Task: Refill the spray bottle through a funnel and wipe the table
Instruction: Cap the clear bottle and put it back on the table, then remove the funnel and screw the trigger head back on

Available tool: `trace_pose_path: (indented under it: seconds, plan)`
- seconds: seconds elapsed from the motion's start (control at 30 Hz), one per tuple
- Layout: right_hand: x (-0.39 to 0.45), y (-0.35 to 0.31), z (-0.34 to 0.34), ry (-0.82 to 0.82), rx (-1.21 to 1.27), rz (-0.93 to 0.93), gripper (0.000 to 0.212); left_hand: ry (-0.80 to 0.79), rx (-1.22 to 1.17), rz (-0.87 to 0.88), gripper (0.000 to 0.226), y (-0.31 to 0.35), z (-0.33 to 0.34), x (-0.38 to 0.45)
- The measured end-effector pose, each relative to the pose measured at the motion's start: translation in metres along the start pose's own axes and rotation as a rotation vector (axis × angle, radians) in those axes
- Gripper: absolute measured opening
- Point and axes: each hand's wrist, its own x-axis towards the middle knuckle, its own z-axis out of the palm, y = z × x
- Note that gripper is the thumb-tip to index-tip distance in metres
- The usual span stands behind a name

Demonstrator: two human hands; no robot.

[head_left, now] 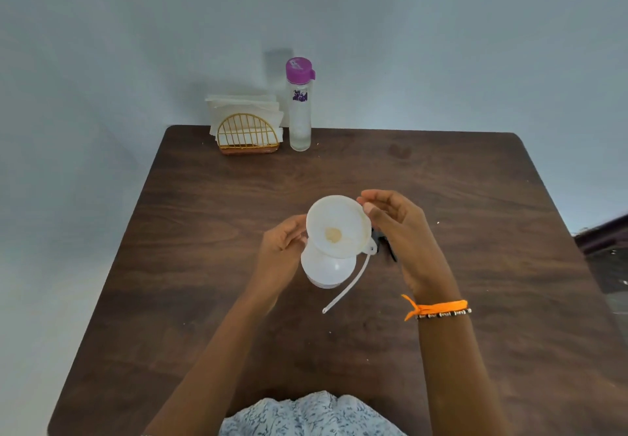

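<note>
A white funnel (338,226) sits in the neck of a white spray bottle (327,267) that stands upright near the middle of a dark wooden desk (475,198). The funnel's wide mouth faces up and tilts a little toward the camera; a pale yellowish patch shows at its throat.

The left hand (280,249) is at the left side of the bottle, just under the funnel's rim, fingers curled in toward the neck. Its grip looks narrow and seems closed round the bottle's upper part, though the funnel hides the fingertips. The right hand (396,221) is at the funnel's far right edge, with thumb and forefinger pinching the rim; the other fingers are loosely curved above it. So the funnel lies between the two hands, the bottle below and slightly toward the left one.

A thin white tube (346,288) runs from beneath the funnel's tab down across the desk toward the person. Something black (385,243) lies on the desk just behind the right hand, mostly hidden.

At the far edge of the desk stand a gold wire holder with white napkins (246,126) and, just beside it on the right, a clear water bottle (299,106) with a purple lid. An orange thread band (438,308) circles the right wrist.
</note>
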Motion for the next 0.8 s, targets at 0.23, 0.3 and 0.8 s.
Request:
trace_pose_path:
  seconds: [0.23,0.3,0.8]
  plan:
    - [-0.019,0.017,0.009,0.069,-0.078,0.034,0.019,-0.125,0.077,0.023,0.04,-0.006,0.009,-0.005]
    - [-0.021,0.018,0.011,0.108,-0.075,0.033,0.016,-0.117,0.052,0.057,0.038,-0.008,0.01,-0.004]
    - [-0.02,0.004,-0.004,0.225,0.126,0.075,0.018,-0.058,0.159,0.025,0.029,-0.022,0.013,0.008]
